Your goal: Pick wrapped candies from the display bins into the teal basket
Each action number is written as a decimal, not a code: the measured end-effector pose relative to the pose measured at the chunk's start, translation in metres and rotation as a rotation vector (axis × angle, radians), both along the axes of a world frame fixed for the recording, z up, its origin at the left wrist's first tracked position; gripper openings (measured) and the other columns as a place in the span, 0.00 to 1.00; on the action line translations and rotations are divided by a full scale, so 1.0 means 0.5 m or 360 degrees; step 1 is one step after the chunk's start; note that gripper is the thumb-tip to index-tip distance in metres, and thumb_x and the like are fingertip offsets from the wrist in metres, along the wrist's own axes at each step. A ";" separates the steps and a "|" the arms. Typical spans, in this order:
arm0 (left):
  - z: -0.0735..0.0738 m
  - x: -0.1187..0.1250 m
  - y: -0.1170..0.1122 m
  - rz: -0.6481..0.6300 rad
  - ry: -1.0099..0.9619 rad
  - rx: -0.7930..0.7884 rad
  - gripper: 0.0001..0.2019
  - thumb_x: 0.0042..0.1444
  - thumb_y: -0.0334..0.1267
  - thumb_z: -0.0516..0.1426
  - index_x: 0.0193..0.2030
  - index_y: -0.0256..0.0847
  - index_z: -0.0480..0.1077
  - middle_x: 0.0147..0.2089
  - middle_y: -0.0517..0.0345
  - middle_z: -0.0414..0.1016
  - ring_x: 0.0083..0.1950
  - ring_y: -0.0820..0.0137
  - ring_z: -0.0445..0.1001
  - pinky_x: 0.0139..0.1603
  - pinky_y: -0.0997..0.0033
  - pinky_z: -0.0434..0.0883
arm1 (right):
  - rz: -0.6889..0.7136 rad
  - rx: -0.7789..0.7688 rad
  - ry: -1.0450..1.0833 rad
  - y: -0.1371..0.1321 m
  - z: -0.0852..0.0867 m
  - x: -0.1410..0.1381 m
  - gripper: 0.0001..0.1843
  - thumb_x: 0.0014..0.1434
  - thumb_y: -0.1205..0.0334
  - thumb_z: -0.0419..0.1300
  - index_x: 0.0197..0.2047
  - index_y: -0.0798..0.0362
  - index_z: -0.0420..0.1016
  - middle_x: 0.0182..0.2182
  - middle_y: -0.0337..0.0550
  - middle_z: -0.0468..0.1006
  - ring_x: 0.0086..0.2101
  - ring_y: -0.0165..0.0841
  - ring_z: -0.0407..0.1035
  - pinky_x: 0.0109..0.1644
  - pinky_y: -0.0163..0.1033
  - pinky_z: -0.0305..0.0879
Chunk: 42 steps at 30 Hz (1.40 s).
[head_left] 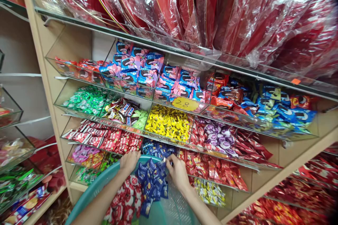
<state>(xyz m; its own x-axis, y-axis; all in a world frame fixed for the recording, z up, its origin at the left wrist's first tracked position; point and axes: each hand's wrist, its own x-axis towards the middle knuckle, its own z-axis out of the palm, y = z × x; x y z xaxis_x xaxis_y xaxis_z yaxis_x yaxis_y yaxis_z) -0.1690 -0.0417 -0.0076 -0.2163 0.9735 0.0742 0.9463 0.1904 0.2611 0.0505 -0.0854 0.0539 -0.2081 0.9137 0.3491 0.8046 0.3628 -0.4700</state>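
Note:
A teal plastic basket [91, 188] is below me, against the front of the candy shelves. Inside it, blue-wrapped candies [151, 182] lie heaped beside red-and-white wrapped candies [126, 197]. My left hand [129, 163] is closed at the basket's far rim, its fingers curled; what they grip is hidden. Across the blue heap, my right hand [177, 171] is closed in a pinch at the heap's right edge. Anything between that thumb and finger is too small to name. Just beyond both hands, a shelf compartment contains more blue-wrapped candies [158, 148].
Tiered clear shelf bins contain yellow candies [169, 123], purple candies [220, 134], green candies [86, 100] and blue-pink packets [144, 65]. A yellow tag [186, 104] reads 28. A glass shelf edge [169, 44] runs overhead, under red items in clear plastic [195, 7].

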 end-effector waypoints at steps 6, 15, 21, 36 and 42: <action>0.000 -0.001 0.001 -0.0008 -0.0040 -0.0010 0.25 0.57 0.52 0.37 0.37 0.42 0.71 0.37 0.50 0.74 0.40 0.65 0.72 0.39 0.69 0.65 | 0.0091 -0.0182 -0.0033 -0.019 -0.023 -0.034 0.11 0.55 0.62 0.48 0.27 0.52 0.69 0.21 0.38 0.73 0.23 0.27 0.67 0.27 0.28 0.52; 0.007 0.001 -0.003 -0.0002 -0.0065 -0.0040 0.25 0.57 0.52 0.39 0.38 0.42 0.72 0.38 0.49 0.74 0.41 0.65 0.72 0.42 0.69 0.64 | 0.0105 -0.0121 -0.0544 -0.028 -0.032 -0.059 0.08 0.54 0.62 0.50 0.31 0.51 0.69 0.27 0.40 0.74 0.29 0.32 0.69 0.28 0.31 0.51; 0.005 0.000 -0.002 0.0003 -0.0060 -0.0019 0.24 0.57 0.52 0.39 0.37 0.42 0.71 0.38 0.49 0.74 0.41 0.64 0.72 0.41 0.68 0.65 | 0.0197 -0.0136 -0.0555 -0.018 -0.037 -0.079 0.07 0.54 0.64 0.50 0.31 0.51 0.68 0.29 0.40 0.73 0.31 0.31 0.68 0.29 0.31 0.52; 0.016 0.003 -0.007 0.0002 -0.0106 -0.0061 0.24 0.57 0.52 0.39 0.38 0.41 0.71 0.39 0.48 0.74 0.43 0.64 0.71 0.43 0.68 0.64 | 0.0368 -0.0033 -0.0141 -0.019 -0.062 -0.090 0.07 0.52 0.70 0.50 0.35 0.53 0.64 0.36 0.43 0.69 0.35 0.31 0.65 0.37 0.32 0.58; 0.018 0.004 -0.008 0.0019 -0.0107 -0.0065 0.24 0.57 0.52 0.39 0.38 0.41 0.71 0.40 0.48 0.74 0.43 0.65 0.71 0.43 0.68 0.64 | 0.0381 0.0064 -0.0040 -0.014 -0.054 -0.080 0.07 0.56 0.67 0.48 0.36 0.53 0.64 0.34 0.43 0.69 0.34 0.30 0.65 0.36 0.32 0.59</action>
